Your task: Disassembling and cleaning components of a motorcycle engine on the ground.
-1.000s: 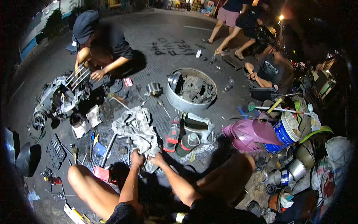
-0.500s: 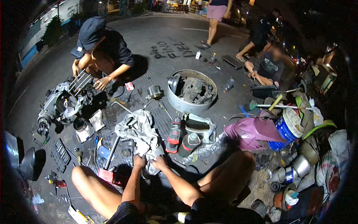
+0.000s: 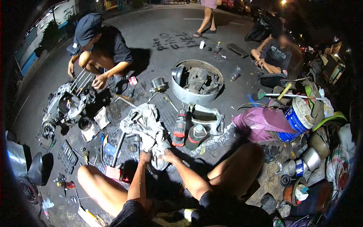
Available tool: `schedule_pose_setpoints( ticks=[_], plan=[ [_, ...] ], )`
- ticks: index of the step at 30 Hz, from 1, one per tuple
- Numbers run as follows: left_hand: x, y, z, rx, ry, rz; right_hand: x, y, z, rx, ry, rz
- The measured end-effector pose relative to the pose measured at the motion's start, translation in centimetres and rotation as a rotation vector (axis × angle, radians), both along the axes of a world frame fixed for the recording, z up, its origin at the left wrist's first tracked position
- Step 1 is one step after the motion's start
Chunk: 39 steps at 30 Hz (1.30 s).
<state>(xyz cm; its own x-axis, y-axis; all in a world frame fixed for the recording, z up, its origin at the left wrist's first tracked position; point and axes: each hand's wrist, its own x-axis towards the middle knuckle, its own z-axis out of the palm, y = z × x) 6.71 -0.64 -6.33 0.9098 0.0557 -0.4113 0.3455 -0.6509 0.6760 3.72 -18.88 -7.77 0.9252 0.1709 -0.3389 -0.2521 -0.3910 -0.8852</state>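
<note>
A crumpled grey-white rag point(image 3: 141, 123) lies in front of me, its near end bunched between my two hands. My left hand point(image 3: 145, 156) is closed on the rag's left side, and my right hand point(image 3: 169, 156) grips it from the right, close by. Something inside the folds cannot be made out. Just right of the rag, a red and black cordless drill point(image 3: 179, 128) lies beside a dark bottle point(image 3: 196, 137). A long metal bar point(image 3: 118, 149) rises from a red tool point(image 3: 114, 173) to the left of my hands.
An engine point(image 3: 62, 104) lies at the left, where another person point(image 3: 102, 49) squats. A round metal basin point(image 3: 196, 92) holds greasy parts. Blue bucket point(image 3: 293, 123), pink panel point(image 3: 261, 123) and pots crowd the right. A socket tray point(image 3: 68, 156) lies left; another person point(image 3: 274, 56) sits at far right.
My view has shifted slightly, and the rag's folds look a little different. Both hands stay on it. The standing person in pink shorts has stepped left.
</note>
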Motion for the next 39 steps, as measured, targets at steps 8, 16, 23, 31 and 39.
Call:
schedule_pose_setpoints(
  ticks=[8, 16, 23, 31, 39],
  plan=[
    [2.0, 1.0, -0.3, -0.097, 0.023, -0.204, -0.2, 1.8, 0.0, -0.347, -0.627, -0.424],
    [-1.6, 1.5, 4.1, 0.110, 0.144, 0.045, 0.8, 3.2, 4.3, -0.412, -0.404, -0.581],
    [-2.2, 3.7, 1.1, -0.132, 0.186, 0.273, 2.6, 3.8, 10.2, -0.342, -0.389, -0.778],
    [-2.4, 2.2, 1.5, -0.289, 0.133, 0.219, 6.7, 3.2, 13.2, 0.344, -0.314, -0.965],
    [-2.9, 3.8, -1.5, -0.045, -0.261, -0.023, 4.0, 3.7, 12.6, -0.473, -0.439, -0.163]
  ],
)
